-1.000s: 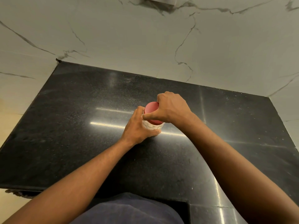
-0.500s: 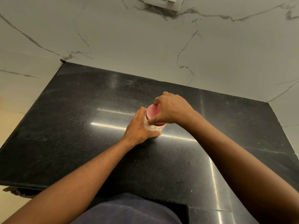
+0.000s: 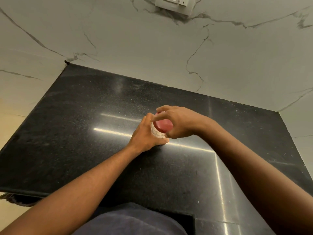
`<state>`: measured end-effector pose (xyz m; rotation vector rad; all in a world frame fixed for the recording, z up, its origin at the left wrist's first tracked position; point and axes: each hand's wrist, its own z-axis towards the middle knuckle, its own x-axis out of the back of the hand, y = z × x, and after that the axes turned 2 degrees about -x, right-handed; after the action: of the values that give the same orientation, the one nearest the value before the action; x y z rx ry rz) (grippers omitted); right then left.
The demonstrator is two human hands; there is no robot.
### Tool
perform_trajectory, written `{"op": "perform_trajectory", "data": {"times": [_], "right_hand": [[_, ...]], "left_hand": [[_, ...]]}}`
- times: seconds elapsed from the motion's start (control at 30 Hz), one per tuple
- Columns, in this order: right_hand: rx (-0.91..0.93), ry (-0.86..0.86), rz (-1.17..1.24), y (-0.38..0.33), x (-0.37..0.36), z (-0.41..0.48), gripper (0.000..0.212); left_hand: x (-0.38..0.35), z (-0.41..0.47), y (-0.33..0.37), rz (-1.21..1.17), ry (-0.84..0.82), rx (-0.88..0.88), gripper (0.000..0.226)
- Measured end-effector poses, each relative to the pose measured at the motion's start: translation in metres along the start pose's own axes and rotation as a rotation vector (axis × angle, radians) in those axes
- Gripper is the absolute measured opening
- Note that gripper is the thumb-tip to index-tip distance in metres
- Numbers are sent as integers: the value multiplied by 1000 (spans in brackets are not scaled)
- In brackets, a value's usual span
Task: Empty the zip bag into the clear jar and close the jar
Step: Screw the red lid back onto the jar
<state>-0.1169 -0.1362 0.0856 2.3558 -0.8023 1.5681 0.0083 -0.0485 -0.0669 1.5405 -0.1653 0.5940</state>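
A small clear jar [image 3: 157, 132] with a patterned wall stands on the black granite counter [image 3: 84, 133]. A pink lid [image 3: 163, 125] sits on top of it. My left hand [image 3: 145, 134] wraps around the jar's body from the left. My right hand [image 3: 177, 122] arches over the lid from the right, with fingers curled around its rim and the thumb low at the front. The jar's far side is hidden by my hands. No zip bag is in view.
Marble-patterned wall tiles rise behind the counter, with a white socket plate [image 3: 174, 4] at the top. The counter's front edge has a step cut [image 3: 193, 217] near my body. A dark cloth edge [image 3: 15, 199] shows under the counter's left front corner.
My right hand has turned on the pink lid, its fingers spreading wider over the rim. The left hand keeps its hold on the jar. The view has tilted up a little.
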Motion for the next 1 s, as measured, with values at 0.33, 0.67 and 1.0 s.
{"op": "perform_trajectory", "data": {"times": [0.33,0.67,1.0], "right_hand": [[-545,188,-189,6,-10,38,60],[-5,38,-92,-6,-3,6,62],[-443,261,-225,11,-10,38,60]], "left_hand": [[2,0,0,-11,-10,37,88],[2,2,2,21,-25,20,93],[4,1,4,11,-43,49,87]]}}
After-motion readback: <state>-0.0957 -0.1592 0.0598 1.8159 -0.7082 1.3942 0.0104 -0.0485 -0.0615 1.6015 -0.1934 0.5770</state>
